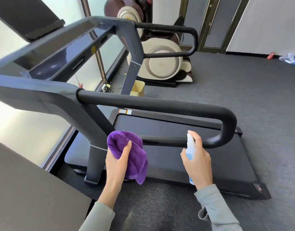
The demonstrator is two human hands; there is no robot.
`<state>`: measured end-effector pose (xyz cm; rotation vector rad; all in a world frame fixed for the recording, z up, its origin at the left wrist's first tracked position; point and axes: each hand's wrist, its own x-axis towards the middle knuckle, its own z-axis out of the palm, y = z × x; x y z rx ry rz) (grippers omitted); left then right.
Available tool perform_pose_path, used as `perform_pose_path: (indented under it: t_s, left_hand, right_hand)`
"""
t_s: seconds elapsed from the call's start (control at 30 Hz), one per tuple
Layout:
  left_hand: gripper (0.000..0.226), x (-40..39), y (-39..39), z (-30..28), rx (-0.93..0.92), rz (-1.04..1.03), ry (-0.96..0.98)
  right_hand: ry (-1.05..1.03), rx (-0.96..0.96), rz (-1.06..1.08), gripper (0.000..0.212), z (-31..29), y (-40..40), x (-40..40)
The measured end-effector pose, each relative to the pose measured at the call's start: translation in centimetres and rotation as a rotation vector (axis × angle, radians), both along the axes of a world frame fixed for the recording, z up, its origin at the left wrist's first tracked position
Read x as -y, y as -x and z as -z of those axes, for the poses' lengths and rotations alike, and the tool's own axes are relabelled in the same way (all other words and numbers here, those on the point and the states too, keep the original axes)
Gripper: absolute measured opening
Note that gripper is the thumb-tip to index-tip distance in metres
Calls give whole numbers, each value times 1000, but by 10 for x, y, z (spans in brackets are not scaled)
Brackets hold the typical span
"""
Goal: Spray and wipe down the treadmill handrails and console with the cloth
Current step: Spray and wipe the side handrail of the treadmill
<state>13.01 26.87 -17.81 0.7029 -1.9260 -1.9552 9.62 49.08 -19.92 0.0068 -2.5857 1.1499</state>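
A dark treadmill stands side-on before me. Its near handrail [151, 104] is a black padded loop that curves down and back at the right end. The far handrail [173, 29] loops the same way behind it. The console [60, 52] slopes up at the left, with a dark screen [31, 19] above it. My left hand [117, 162] grips a bunched purple cloth [126, 147] just below the near rail's lower bar. My right hand [197, 162] holds a white spray bottle [190, 147] upright, its nozzle close to that lower bar.
The black running belt [193, 162] lies beyond my hands. A cream massage chair [161, 62] sits behind the treadmill, a yellow bin [137, 88] beside it. A dark tabletop [26, 189] fills the lower left. Grey carpet [251, 97] spreads to the right.
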Motion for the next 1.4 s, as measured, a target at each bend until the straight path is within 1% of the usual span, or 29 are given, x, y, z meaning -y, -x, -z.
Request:
perform_pose_path:
  t_s: [0.03,0.07,0.17,0.23,0.3,0.33,0.4,0.47,0.53,0.6,0.63,0.7,0.8,0.83,0.9,0.93,1.03,1.1,1.17,1.3,1.4]
  left_hand:
    - [11,3,0,-11,-35,-45,15]
    - [17,6,2,-24,-76,-99,21]
    - [47,16,10,-67,-249,-234,77]
    - [59,24,20,-90,-366,-317,219]
    - [64,28,37,-107,-411,-367,459]
    - [64,27,48,-112,-391,-357,590]
    - [63,24,69,-116,-251,-276,824]
    - [71,20,83,-112,-38,-152,1010]
    - [82,20,88,-104,81,-54,1154]
    - [90,25,88,-100,96,-6,1222]
    - [90,30,87,-101,84,0,1234]
    - [83,40,88,-104,56,-18,1285]
    - [67,51,92,-104,-57,-28,1469]
    - [63,53,95,-102,-106,-4,1488]
    - [60,59,102,-101,-164,28,1454]
    - [60,63,106,-102,-155,21,1446]
    - [64,71,117,-111,-48,-8,1403]
    - [61,69,121,-114,-8,6,1390]
    - [55,56,122,-115,-11,80,1420]
    - [57,-2,126,-118,-85,267,1512]
    - [63,-21,127,-115,-87,301,1542]
  right_hand:
    - [3,-20,-31,70,-3,2,3]
    - [7,-43,-63,71,-6,5,6]
    - [23,-97,-120,72,-14,11,12]
    - [37,-99,-139,73,-18,13,16]
    - [38,-96,-163,74,-21,12,20]
    - [32,-98,-171,74,-22,11,21]
    - [18,-99,-180,73,-21,10,23]
    - [9,-84,-191,73,-19,9,24]
    - [8,-74,-206,73,-17,9,24]
    - [11,-66,-222,74,-16,9,26]
    - [13,-64,-230,74,-16,8,26]
    - [13,-59,-241,74,-16,8,28]
    - [17,-52,-252,74,-16,8,32]
    - [13,-56,-259,73,-16,8,34]
    - [-3,-52,-271,71,-14,8,38]
    - [-7,-42,-274,70,-13,8,39]
    - [-2,-19,-272,71,-12,11,39]
    - [1,-24,-257,71,-11,14,38]
    - [6,-29,-242,71,-11,18,38]
    - [23,-17,-245,69,-13,25,45]
    - [5,-61,-273,69,-16,28,53]
